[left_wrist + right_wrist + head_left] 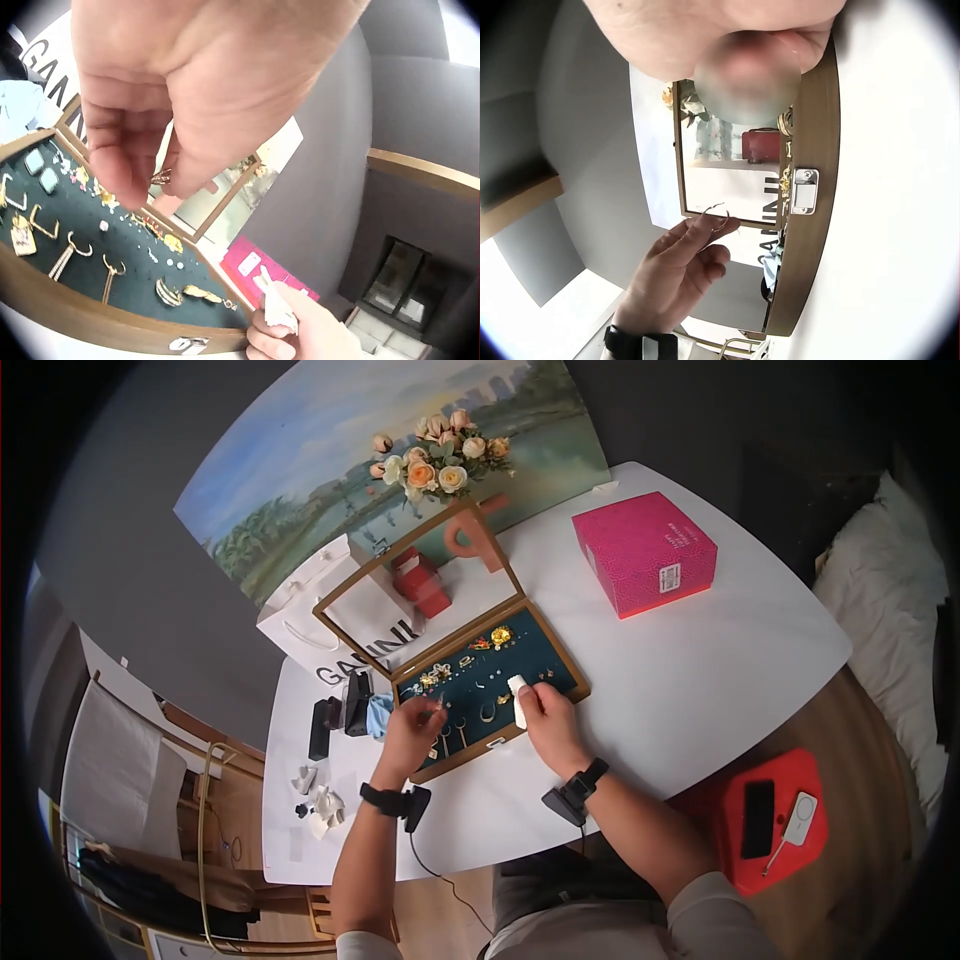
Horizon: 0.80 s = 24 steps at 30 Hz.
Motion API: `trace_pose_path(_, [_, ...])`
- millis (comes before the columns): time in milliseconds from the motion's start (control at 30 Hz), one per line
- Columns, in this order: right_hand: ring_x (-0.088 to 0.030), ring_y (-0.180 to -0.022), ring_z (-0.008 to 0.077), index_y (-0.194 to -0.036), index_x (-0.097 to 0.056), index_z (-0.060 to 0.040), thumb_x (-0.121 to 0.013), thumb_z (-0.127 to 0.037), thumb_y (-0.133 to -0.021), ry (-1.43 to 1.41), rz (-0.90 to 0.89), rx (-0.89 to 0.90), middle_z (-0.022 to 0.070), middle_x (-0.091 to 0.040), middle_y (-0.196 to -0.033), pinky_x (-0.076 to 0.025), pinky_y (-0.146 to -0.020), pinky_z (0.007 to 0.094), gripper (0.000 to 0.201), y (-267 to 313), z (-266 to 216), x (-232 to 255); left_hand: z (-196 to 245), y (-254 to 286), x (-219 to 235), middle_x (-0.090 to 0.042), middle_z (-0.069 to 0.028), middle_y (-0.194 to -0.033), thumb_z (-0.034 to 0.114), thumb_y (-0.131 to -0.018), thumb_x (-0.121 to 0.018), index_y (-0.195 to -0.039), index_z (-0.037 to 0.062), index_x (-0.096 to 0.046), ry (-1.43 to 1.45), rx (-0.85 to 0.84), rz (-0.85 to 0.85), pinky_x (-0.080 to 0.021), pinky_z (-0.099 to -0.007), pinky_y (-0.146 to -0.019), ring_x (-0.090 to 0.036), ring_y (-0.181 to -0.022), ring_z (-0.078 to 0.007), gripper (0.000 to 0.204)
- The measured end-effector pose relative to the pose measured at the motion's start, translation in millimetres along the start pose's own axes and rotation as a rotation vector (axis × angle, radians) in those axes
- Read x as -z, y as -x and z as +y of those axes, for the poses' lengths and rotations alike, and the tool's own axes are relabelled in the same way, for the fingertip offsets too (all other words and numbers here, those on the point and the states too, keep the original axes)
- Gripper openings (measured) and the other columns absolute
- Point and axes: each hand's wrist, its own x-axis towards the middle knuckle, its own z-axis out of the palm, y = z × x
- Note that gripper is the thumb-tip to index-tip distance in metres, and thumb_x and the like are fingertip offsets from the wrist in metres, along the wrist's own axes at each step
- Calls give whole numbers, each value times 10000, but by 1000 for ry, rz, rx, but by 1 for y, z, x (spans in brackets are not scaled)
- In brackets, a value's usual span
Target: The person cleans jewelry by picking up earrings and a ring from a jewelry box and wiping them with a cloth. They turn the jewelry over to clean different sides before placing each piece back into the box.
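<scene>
A wooden jewelry case (457,760) with a glass lid stands open, its dark green lining (135,270) bearing earrings, brooches and small pieces. Over the case's left part, my left hand (410,735) pinches a small ring-like piece (161,177) between thumb and fingertips; the right wrist view shows it as a thin open hoop (718,216). My right hand (553,725) grips a folded white cloth or tissue (518,702) above the case's right front part. In the left wrist view a pair of square green earrings (48,181) lies on the lining.
Behind the case are a white paper bag (310,600), a red box (422,585) and artificial roses (440,465). A pink box (645,550) sits at the back right. Dark boxes (320,730) and crumpled white scraps (325,808) lie to the left. A red stool (790,790) holds a phone.
</scene>
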Motion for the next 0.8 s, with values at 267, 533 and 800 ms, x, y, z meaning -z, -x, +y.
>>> trace_pose_path(267, [-616,-627,309,-864,-605,20,-606,-288,-1038,10,-25,-15,184,-639,-724,-492,-614,412,354,1,-5,-3,14,-5,-44,-736,-161,-1000,104,-846,-767,-899,13,-740,-370,-104,-32,-573,-400,-756,-719,-836,-333,109])
trace_pose_path(533, [-632,-641,353,-869,-610,14,-604,-281,-1032,19,-60,-38,201,-651,-746,-492,-603,421,337,1,-9,0,28,-12,-54,-743,-135,-915,139,-867,-740,-1009,80,-763,-555,-149,-8,-567,-435,-779,-711,-858,-342,155])
trace_pose_path(800, [-502,-594,141,-858,-605,25,-608,-242,-1044,-22,-44,-17,101,-585,-667,-430,-564,350,325,2,-5,-4,38,2,-50,-750,-105,-960,72,-845,-698,-1003,81,-768,-788,-381,-65,-563,-429,-787,-692,-887,-321,173])
